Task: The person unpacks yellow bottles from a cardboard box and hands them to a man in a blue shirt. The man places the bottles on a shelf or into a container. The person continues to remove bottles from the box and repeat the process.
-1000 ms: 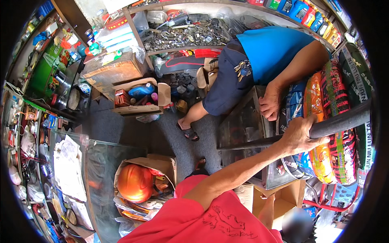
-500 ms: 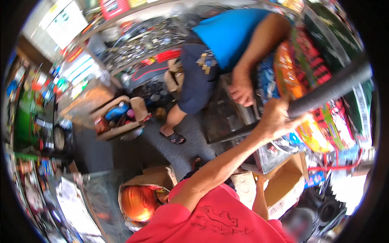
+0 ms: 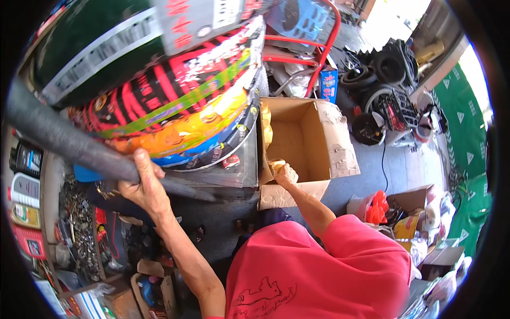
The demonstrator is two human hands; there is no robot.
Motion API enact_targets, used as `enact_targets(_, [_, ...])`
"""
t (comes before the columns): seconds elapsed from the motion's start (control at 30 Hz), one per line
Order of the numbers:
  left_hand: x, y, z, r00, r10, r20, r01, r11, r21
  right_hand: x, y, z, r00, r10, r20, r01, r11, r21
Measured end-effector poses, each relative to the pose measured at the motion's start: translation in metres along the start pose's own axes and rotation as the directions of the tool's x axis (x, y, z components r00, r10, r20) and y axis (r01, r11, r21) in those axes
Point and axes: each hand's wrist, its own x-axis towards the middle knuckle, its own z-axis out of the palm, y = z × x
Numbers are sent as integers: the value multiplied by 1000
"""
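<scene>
My left hand [image 3: 144, 183] is closed round a long, thick black tube [image 3: 64, 135], which slants from the far left down toward the middle. Behind the tube, large shiny packaged bags [image 3: 175, 101] in green, red-black and orange lie stacked on a dark surface. My right hand [image 3: 287, 174] is closed at the left inner side of an open cardboard box [image 3: 344, 143]. Beside its fingers is a yellowish piece [image 3: 276, 166]; whether they grip that or the box wall I cannot tell.
A red metal frame [image 3: 328, 45] stands behind the box. Black machine parts [image 3: 390, 66] and a fan-like appliance [image 3: 369, 127] with a cord are on the floor at right. A smaller carton [image 3: 417, 199] sits nearer. Bottles and small parts line the left shelves.
The view has swung to the right, bringing the cardboard box toward the middle. The person in blue has largely left the visible area. My left hand still holds the tube.
</scene>
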Motion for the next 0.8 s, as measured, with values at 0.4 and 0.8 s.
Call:
enact_targets(0.4, [-3,-3,16,998,57,-16,-58,994,-89,43,55,-19,986,-41,161,26,995,98])
enact_targets(0.8, [-8,-3,15,973,-78,-217,92,994,54,71,58,-23,953,-98,287,108,994,-20])
